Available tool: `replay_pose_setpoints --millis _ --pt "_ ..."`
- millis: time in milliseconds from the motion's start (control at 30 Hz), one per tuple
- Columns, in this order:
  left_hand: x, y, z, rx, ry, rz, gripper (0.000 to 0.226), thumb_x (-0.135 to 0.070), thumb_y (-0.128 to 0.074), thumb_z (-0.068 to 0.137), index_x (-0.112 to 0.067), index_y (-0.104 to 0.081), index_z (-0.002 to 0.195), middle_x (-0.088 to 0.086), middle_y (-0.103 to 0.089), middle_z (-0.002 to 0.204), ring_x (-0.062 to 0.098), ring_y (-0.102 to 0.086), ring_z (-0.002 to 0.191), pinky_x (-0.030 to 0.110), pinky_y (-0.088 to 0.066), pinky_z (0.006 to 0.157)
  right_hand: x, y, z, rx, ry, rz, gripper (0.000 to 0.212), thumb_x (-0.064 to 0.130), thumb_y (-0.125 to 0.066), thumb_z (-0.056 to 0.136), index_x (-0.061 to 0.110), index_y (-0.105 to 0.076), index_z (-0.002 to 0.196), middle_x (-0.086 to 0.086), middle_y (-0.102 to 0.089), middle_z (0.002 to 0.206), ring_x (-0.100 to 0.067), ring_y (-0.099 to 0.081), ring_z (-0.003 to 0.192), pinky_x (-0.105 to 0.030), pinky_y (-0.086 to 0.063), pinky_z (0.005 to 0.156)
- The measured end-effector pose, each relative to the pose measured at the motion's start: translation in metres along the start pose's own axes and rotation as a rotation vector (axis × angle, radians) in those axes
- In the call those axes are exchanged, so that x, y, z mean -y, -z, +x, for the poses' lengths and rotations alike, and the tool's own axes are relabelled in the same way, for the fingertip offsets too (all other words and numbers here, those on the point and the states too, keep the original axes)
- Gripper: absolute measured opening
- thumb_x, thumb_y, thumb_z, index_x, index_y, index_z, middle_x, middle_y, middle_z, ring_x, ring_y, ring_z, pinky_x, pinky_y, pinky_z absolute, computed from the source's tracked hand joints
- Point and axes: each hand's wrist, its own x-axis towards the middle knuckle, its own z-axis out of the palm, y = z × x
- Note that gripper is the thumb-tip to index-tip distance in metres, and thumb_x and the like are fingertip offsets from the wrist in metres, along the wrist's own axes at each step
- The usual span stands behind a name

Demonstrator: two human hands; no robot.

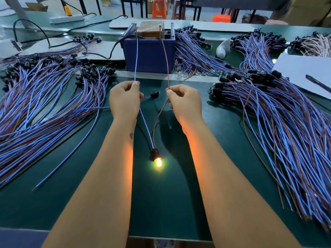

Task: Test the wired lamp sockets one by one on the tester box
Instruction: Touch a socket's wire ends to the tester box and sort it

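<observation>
A dark blue tester box (149,54) stands at the back centre of the green mat, with two upright metal pins on top. My left hand (124,100) pinches a blue wire (136,58) that runs up to the left pin. My right hand (184,102) pinches a brown wire (166,58) that reaches the right pin. Both wires trail down between my forearms to a black lamp socket (154,153) lying on the mat, and its bulb (158,162) glows orange. A second black socket (155,94) lies between my hands.
A big pile of blue and brown wired sockets (44,97) covers the left of the mat, another pile (279,111) the right, more behind the box. A white sheet with a black pen (317,83) lies at far right. Cables and a power strip (66,18) sit at back left.
</observation>
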Motion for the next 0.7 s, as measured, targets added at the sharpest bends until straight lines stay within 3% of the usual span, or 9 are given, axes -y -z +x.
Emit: replay_pose_setpoints --millis 100,200,267,400,467,567,700 --pt "-0.005 -0.007 -0.009 0.115 -0.050 0.016 0.015 -0.027 -0.060 0.093 -0.027 -0.073 0.089 -0.016 -0.068 0.072 -0.013 -0.058 0.063 0.002 -0.040 0.057 0.002 -0.003 -0.003 0.013 0.071 -0.007 0.010 0.015 -0.062 0.091 0.013 -0.072 0.092 0.006 -0.064 0.073 -0.012 -0.058 0.069 -0.034 -0.053 0.075" --pt "-0.009 -0.016 -0.018 0.273 -0.032 -0.112 0.016 -0.018 -0.060 0.094 -0.023 -0.075 0.088 -0.008 -0.074 0.082 0.000 -0.066 0.079 0.014 -0.051 0.074 0.004 -0.007 -0.007 0.063 0.144 -0.070 0.011 0.014 -0.063 0.089 0.011 -0.073 0.091 0.007 -0.064 0.072 -0.007 -0.056 0.068 -0.023 -0.044 0.067" --pt "-0.011 -0.019 -0.023 0.308 -0.018 -0.170 0.016 -0.014 -0.061 0.094 -0.019 -0.074 0.088 -0.006 -0.075 0.080 0.005 -0.068 0.076 0.020 -0.052 0.074 0.005 -0.008 -0.008 0.063 0.169 -0.090 0.013 0.015 -0.063 0.089 0.011 -0.074 0.092 0.009 -0.062 0.071 -0.004 -0.052 0.065 -0.020 -0.039 0.064" --pt "-0.015 -0.016 -0.022 0.267 0.023 -0.256 0.016 -0.016 -0.063 0.094 -0.018 -0.070 0.080 -0.009 -0.066 0.063 0.001 -0.055 0.053 0.014 -0.043 0.054 0.007 -0.007 -0.010 0.069 0.168 -0.030 0.014 0.021 -0.063 0.091 0.012 -0.074 0.092 0.007 -0.067 0.074 -0.004 -0.056 0.067 -0.024 -0.045 0.067" --pt "-0.017 -0.011 -0.020 0.214 0.067 -0.334 0.021 -0.016 -0.062 0.095 -0.018 -0.064 0.075 -0.010 -0.059 0.057 0.003 -0.051 0.050 0.016 -0.041 0.052 0.008 -0.007 -0.011 0.096 0.175 -0.045 0.015 0.027 -0.066 0.090 0.014 -0.073 0.088 0.013 -0.061 0.063 -0.002 -0.050 0.059 -0.022 -0.040 0.062" --pt "-0.021 -0.004 -0.017 0.180 0.120 -0.535 0.020 -0.014 -0.059 0.098 -0.016 -0.061 0.077 -0.009 -0.064 0.059 0.004 -0.060 0.054 0.014 -0.043 0.050 0.007 -0.006 -0.011 0.090 0.184 -0.307 0.018 0.034 -0.062 0.090 0.019 -0.069 0.084 0.009 -0.049 0.057 -0.015 -0.047 0.062 -0.027 -0.033 0.060" --pt "-0.026 0.004 -0.015 0.165 0.193 -0.691 0.011 -0.018 -0.061 0.097 -0.015 -0.067 0.088 -0.004 -0.072 0.069 0.007 -0.068 0.063 0.015 -0.048 0.052 0.010 -0.002 -0.014 -0.118 0.198 -0.591 0.031 0.043 -0.050 0.096 0.019 -0.068 0.090 0.000 -0.061 0.075 -0.026 -0.048 0.072 -0.030 -0.028 0.055"
